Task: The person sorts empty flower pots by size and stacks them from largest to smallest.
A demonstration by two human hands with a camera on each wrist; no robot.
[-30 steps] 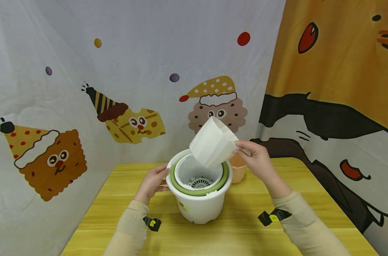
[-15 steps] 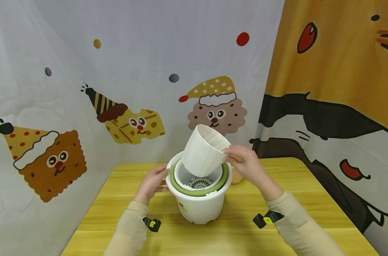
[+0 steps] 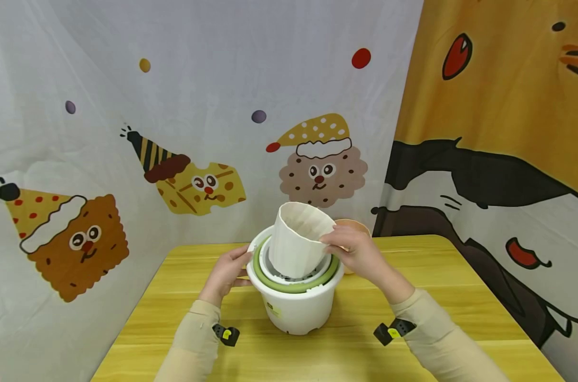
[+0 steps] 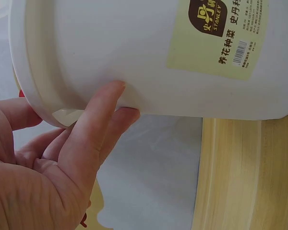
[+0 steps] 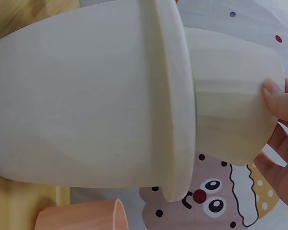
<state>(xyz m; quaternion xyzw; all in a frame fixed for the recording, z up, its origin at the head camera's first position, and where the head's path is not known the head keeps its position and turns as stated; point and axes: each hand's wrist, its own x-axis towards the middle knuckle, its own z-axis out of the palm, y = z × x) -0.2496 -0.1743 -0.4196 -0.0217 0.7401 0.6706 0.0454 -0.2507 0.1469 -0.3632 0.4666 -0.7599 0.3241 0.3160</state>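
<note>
A large white flowerpot stands upright on the table. Nested in it are a green pot, seen as a green rim, and a white pot whose slotted bottom partly shows. My left hand grips the large pot's left rim, thumb up at the rim and fingers against the outer wall. Between thumb and fingers, my right hand pinches the rim of a smaller faceted white flowerpot. That pot tilts slightly, its lower part down inside the nested pots. Its base is hidden in the head view.
Behind the stack, to the right, a peach pot stands on the wooden table. A printed cloth hangs along the table's back edge. The large pot carries a yellowish printed label.
My right hand has brought the smaller white pot left and down into the nested pots, turning it more upright. The left hand and the large pot have stayed in place.
</note>
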